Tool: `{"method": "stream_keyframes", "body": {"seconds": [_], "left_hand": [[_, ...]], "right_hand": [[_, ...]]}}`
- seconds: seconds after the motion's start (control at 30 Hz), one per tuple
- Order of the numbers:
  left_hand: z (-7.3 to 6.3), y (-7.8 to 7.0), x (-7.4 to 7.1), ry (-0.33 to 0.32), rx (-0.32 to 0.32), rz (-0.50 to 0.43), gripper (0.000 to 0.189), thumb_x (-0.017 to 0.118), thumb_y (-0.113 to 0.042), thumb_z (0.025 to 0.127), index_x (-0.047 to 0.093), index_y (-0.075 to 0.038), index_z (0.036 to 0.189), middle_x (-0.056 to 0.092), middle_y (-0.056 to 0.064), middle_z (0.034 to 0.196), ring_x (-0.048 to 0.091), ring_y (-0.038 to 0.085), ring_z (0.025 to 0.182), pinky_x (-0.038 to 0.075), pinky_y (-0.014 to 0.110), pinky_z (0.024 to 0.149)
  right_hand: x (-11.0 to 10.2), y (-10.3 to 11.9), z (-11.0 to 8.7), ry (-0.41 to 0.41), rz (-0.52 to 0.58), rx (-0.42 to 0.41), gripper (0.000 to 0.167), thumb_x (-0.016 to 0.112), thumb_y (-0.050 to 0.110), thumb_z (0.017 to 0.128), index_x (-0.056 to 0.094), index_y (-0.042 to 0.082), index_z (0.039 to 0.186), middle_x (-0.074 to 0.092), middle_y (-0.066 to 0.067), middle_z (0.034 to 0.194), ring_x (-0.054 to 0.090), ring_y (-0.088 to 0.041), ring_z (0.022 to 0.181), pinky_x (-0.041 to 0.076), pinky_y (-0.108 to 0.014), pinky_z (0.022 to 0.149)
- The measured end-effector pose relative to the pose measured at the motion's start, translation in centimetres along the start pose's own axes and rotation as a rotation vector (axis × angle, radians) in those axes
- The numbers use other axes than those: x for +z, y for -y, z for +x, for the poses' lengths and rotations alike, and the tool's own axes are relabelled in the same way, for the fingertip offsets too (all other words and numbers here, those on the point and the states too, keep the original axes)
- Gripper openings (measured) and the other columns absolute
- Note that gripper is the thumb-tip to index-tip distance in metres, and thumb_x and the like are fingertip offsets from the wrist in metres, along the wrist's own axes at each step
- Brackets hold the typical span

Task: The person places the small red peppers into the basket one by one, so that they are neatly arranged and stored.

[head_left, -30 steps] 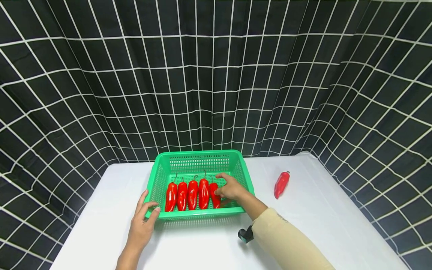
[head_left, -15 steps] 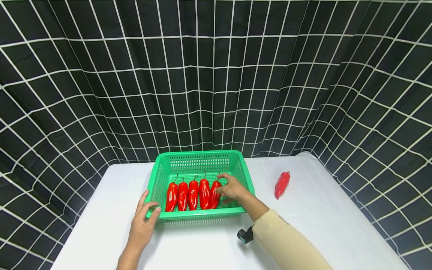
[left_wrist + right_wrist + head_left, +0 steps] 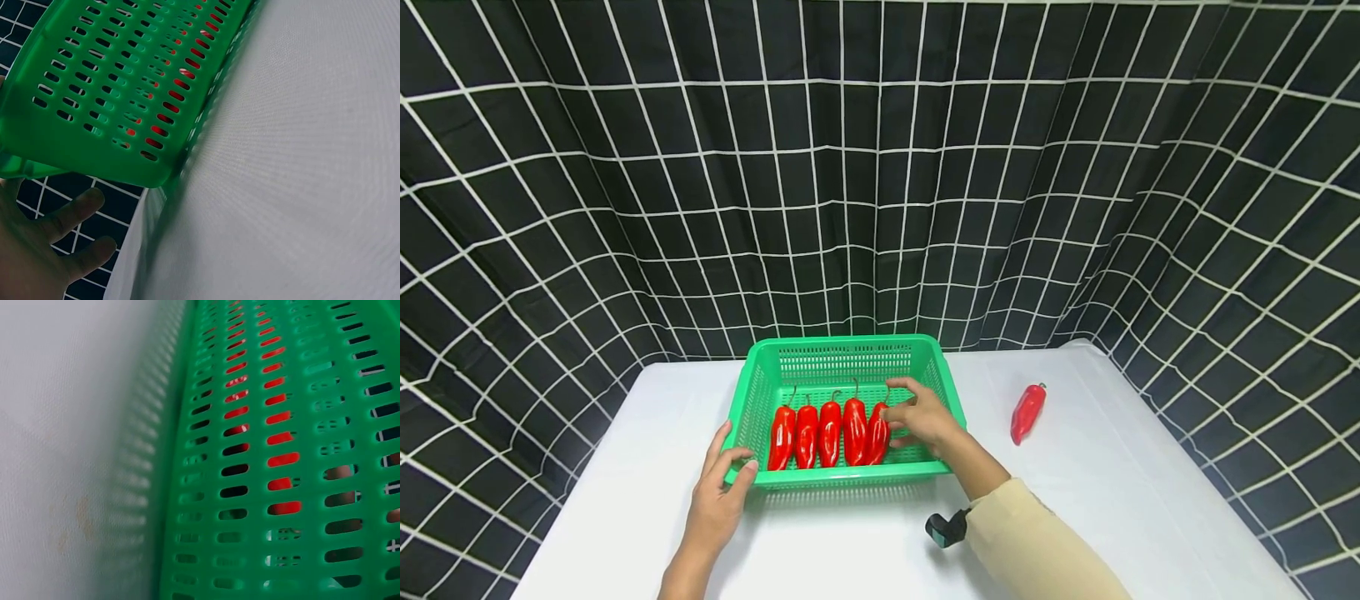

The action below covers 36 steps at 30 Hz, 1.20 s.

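A row of several glossy red chili peppers (image 3: 830, 433) lies in a green plastic basket (image 3: 842, 477), stems pointing to the far side. My left hand (image 3: 717, 496) holds the basket's near left corner, thumb at the front rim and fingers over the left side. In the left wrist view, two fingers (image 3: 72, 215) extend below the basket corner. Inside the basket, my right hand (image 3: 922, 418) is over the right end with fingers spread, beside the rightmost pepper (image 3: 877, 433); contact is unclear. The slotted basket wall (image 3: 256, 481) mostly hides that hand in the right wrist view.
Another red pepper (image 3: 1027, 413) lies on the white table (image 3: 1112, 467) to the right of the basket. A black grid-patterned curtain (image 3: 865, 208) stands behind and on both sides. A small black camera (image 3: 947, 529) is mounted under the right sleeve.
The rightmost pepper shifted and tilted, its lower end now against its neighbour. My right hand has then eased slightly right, its fingers spreading. My left hand stays at the basket corner.
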<state>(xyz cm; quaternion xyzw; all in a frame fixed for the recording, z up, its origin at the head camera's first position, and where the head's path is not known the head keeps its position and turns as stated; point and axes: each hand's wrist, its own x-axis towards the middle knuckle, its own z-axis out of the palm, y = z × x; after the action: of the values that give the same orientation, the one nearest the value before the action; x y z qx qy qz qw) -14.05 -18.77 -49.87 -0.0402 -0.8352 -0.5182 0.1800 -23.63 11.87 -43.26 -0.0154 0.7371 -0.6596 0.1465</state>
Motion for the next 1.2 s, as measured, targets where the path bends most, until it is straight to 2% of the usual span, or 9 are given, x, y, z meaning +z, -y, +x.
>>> {"method": "stream_keyframes", "body": {"seconds": [0.27, 0.57, 0.83, 1.0, 1.2], "left_hand": [[0.0, -0.1, 0.1, 0.002, 0.003, 0.000, 0.017, 0.059, -0.018, 0.097, 0.063, -0.005, 0.108, 0.023, 0.001, 0.156, 0.021, 0.037, 0.140, 0.027, 0.063, 0.101], [0.0, -0.2, 0.1, 0.002, 0.000, 0.007, 0.017, 0.058, -0.016, 0.098, 0.062, -0.005, 0.109, 0.022, 0.001, 0.157, 0.022, 0.036, 0.139, 0.035, 0.056, 0.094], [0.0, -0.2, 0.0, 0.009, 0.005, -0.022, 0.014, 0.058, -0.014, 0.097, 0.063, -0.006, 0.108, 0.022, 0.002, 0.157, 0.020, 0.035, 0.140, 0.026, 0.063, 0.101], [0.0, -0.3, 0.0, 0.006, 0.003, -0.024, 0.014, 0.058, -0.014, 0.097, 0.063, -0.006, 0.108, 0.022, 0.002, 0.157, 0.020, 0.035, 0.140, 0.026, 0.062, 0.101], [0.0, -0.2, 0.0, 0.000, 0.001, -0.021, 0.015, 0.058, -0.016, 0.098, 0.063, -0.006, 0.107, 0.023, 0.000, 0.156, 0.021, 0.035, 0.140, 0.027, 0.061, 0.101]], "right_hand": [[-0.4, 0.6, -1.5, 0.015, 0.068, -0.053, 0.061, 0.066, 0.000, 0.087, 0.043, 0.013, 0.141, 0.056, -0.023, 0.106, 0.062, -0.040, 0.092, 0.053, -0.056, 0.070], [-1.2, 0.7, -2.7, -0.003, 0.115, -0.092, 0.058, 0.063, 0.000, 0.085, 0.047, 0.017, 0.138, 0.054, -0.023, 0.105, 0.061, -0.033, 0.088, 0.052, -0.056, 0.071], [-1.7, 1.4, -4.2, -0.031, 0.163, -0.120, 0.058, 0.065, 0.001, 0.084, 0.048, 0.017, 0.138, 0.052, -0.024, 0.110, 0.063, -0.034, 0.090, 0.053, -0.055, 0.069], [-2.3, 2.0, -5.2, -0.033, 0.190, -0.138, 0.059, 0.066, 0.000, 0.085, 0.048, 0.019, 0.138, 0.050, -0.026, 0.116, 0.063, -0.033, 0.091, 0.052, -0.057, 0.072], [-2.7, 2.3, -6.1, -0.031, 0.194, -0.145, 0.060, 0.068, 0.001, 0.086, 0.046, 0.018, 0.139, 0.048, -0.027, 0.119, 0.062, -0.033, 0.092, 0.054, -0.051, 0.070]]}}
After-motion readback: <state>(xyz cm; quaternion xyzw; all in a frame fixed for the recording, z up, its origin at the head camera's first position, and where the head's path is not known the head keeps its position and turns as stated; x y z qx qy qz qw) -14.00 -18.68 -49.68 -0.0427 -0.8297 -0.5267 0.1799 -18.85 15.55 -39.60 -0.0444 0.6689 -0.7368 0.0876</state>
